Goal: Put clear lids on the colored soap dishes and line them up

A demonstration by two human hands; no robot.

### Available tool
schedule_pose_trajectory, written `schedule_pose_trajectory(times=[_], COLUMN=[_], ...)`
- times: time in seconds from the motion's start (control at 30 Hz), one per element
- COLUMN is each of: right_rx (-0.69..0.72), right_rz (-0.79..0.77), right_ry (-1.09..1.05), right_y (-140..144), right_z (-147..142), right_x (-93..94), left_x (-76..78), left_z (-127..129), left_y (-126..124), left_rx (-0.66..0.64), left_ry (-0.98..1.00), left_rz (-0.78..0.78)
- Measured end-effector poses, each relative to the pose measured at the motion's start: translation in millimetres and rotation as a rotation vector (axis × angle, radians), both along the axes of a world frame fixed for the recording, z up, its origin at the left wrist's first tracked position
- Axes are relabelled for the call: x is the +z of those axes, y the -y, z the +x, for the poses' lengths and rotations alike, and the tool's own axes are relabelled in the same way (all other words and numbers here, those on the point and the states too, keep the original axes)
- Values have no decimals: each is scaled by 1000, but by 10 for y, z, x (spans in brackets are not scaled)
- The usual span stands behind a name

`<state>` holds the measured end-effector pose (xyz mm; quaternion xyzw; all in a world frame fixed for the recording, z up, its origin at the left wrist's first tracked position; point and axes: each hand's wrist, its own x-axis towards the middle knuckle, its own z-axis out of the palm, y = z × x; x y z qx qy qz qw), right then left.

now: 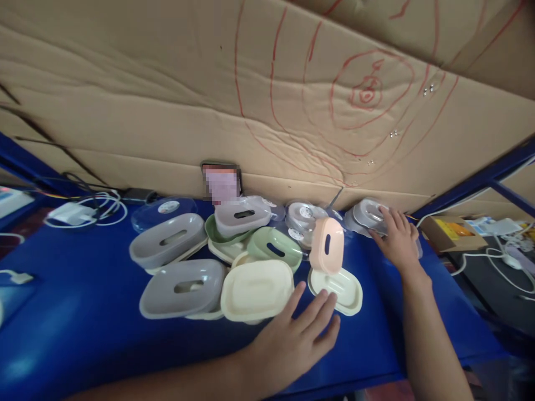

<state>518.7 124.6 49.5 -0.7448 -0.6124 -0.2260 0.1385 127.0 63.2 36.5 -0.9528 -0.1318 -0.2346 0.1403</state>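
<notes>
My left hand [298, 337], fingers spread, hovers over the blue table beside a cream oval plastic lid [258, 289] and a smaller cream dish [353, 295]. At the right, my right hand [397, 236] lies over a stack of grey and clear plastic pieces [364, 214], its fingers stretched out; its grip on them is not plain. A peach slotted plastic shell [328, 245] stands tilted on the small cream dish. Grey slotted trays [184, 287] and a green slotted tray [276, 248] are grouped to the left.
A phone [223, 184] leans on the cardboard wall [167, 111] behind the trays. Clear round plastic lids [165, 211] lie at the back. White cables and a charger [71, 214] are at left; a small cardboard box [453, 234] and more cables are at right.
</notes>
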Motion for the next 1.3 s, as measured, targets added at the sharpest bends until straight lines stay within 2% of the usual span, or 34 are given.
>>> schedule_pose_trajectory(times=[0.1, 0.27, 0.47, 0.6, 0.67, 0.73, 0.8, 0.87, 1.0, 1.13, 1.2, 1.3], right_rx=[47, 278, 518, 607, 606, 624, 699, 818, 976, 925, 846, 778], right_rz=[30, 138, 210, 216, 238, 254, 245, 212, 121, -7, 29, 91], right_ry=[13, -58, -327, -450, -499, -506, -476, -430, -395, -424, -387, -248], right_y=[27, -22, -35, 48, 96, 128, 131, 96, -77, -264, -307, -284], right_z=[29, -413, -1011, -1299, -1424, -1532, -1623, -1706, -1916, -2145, -2211, -2245], right_x=[10, 92, 43, 84, 101, 99, 92, 108, 267, 475, 534, 573], left_x=[-66, -109, -44, 136, 293, 436, 506, 480, 265, 130, 122, 134], left_z=[35, 17, 9, -76, -214, -417, -649, -859, -1067, -1041, -1015, -990], left_y=[-57, -156, -179, -152, -194, -295, -432, -565, -697, -661, -618, -564], left_rx=[68, -4, -65, -156, -98, 55, 212, 321, 416, 364, 318, 314], left_ry=[-3, -31, 30, 167, 286, 390, 415, 364, 309, 299, 272, 251], left_rz=[13, 29, 19, -17, -94, -201, -266, -291, -377, -314, -250, -225])
